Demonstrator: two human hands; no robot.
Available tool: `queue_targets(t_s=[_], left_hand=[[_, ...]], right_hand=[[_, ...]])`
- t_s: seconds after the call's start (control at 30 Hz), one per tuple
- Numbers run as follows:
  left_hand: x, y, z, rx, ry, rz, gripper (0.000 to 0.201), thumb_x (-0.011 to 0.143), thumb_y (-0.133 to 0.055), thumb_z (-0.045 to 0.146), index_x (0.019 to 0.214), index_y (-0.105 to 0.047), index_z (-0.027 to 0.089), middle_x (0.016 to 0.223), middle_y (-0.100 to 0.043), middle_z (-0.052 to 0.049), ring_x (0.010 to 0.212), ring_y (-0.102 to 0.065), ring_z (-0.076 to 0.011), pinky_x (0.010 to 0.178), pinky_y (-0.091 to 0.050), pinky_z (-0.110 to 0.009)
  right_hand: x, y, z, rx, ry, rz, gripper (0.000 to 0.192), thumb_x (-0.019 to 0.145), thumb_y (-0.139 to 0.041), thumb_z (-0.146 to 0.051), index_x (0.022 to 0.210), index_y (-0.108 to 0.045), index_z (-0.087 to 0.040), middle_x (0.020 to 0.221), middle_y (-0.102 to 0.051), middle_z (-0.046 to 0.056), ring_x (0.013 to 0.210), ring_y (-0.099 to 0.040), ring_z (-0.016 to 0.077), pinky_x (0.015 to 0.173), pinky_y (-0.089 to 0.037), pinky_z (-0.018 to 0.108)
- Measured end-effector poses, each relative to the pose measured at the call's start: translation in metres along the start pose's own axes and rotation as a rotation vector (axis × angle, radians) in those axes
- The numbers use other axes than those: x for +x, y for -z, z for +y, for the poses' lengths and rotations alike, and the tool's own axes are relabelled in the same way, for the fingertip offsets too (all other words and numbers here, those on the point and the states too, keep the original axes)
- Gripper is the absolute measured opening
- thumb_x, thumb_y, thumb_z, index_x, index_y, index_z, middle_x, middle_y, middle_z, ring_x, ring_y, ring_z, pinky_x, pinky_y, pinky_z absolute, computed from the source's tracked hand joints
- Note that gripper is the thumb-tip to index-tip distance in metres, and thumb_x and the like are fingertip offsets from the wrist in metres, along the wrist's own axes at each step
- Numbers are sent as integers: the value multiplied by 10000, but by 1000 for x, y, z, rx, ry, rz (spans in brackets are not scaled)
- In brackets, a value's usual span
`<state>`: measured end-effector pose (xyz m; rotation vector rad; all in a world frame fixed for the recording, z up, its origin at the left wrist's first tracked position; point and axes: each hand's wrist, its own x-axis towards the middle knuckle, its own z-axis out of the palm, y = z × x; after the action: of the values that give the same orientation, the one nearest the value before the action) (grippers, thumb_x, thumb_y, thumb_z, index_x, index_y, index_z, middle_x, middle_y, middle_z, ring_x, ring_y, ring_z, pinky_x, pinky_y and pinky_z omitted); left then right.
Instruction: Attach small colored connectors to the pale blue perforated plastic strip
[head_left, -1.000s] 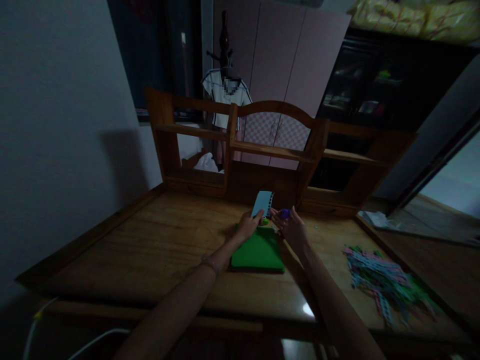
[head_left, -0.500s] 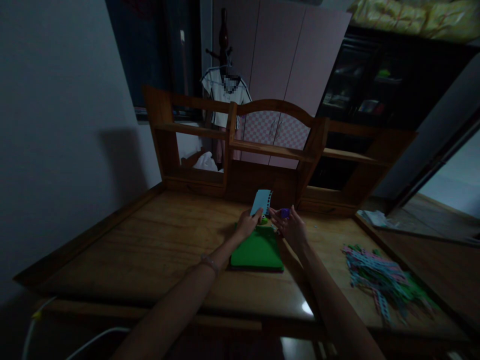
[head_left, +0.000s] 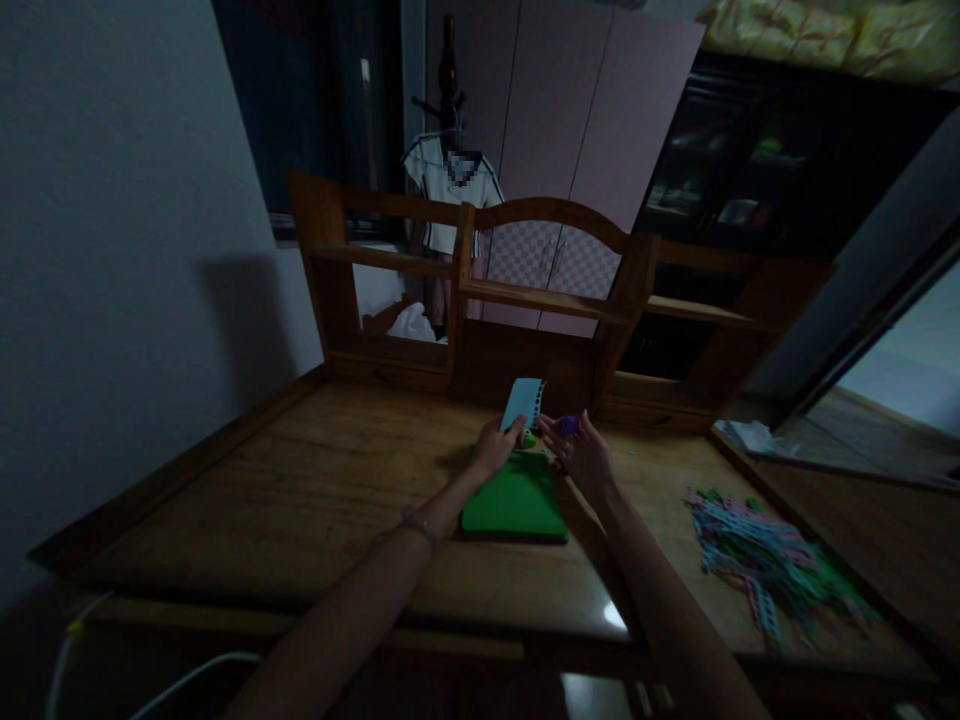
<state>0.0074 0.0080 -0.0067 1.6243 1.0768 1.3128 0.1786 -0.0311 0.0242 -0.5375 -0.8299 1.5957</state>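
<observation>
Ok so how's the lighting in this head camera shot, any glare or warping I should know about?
Head view: very dim, colours muted; one small glare patch on the desk near the front edge. Wide-angle lens bows the walls and shelf unit. Left hand holding a pale blue card reads fine; the small purple thing at the right hand is indistinct.

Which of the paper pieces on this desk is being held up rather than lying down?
The pale blue card, pinched upright in the left hand above the green mat. The other strips lie loose in a pile at the desk's right side.
</observation>
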Motion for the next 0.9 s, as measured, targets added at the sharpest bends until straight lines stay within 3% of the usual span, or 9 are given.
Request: queue_targets(t_s=[0.47, 0.73, 0.9], left_hand=[[-2, 1, 2, -11, 18, -5, 480, 774, -432, 570, 599, -577, 148, 526, -553, -12, 521, -512, -124, 528, -367, -223], [-2, 1, 5, 6, 14, 12, 485, 765, -445, 573, 580, -573, 144, 521, -547, -20, 532, -511, -125, 532, -360, -226], [-1, 1, 4, 1, 2, 3, 483, 771, -442, 565, 582, -574, 141, 530, -553, -22, 536, -515, -126, 543, -365, -230]], right_hand=[[1, 2, 2, -21, 23, 10, 332, 877, -420, -470, 829, -605, -198, 988, -669, 71, 1119, -529, 232, 898, -489, 384], [-1, -3, 0, -16, -21, 19, 356, 865, -430, -487, 833, -592, -173, 1043, -650, 112, 1087, -554, 245, 844, -518, 369], [-2, -4, 0, -19, -29, 2, 331, 855, -445, -487, 824, -591, -192, 1019, -662, 93, 1090, -550, 264, 838, -513, 428]])
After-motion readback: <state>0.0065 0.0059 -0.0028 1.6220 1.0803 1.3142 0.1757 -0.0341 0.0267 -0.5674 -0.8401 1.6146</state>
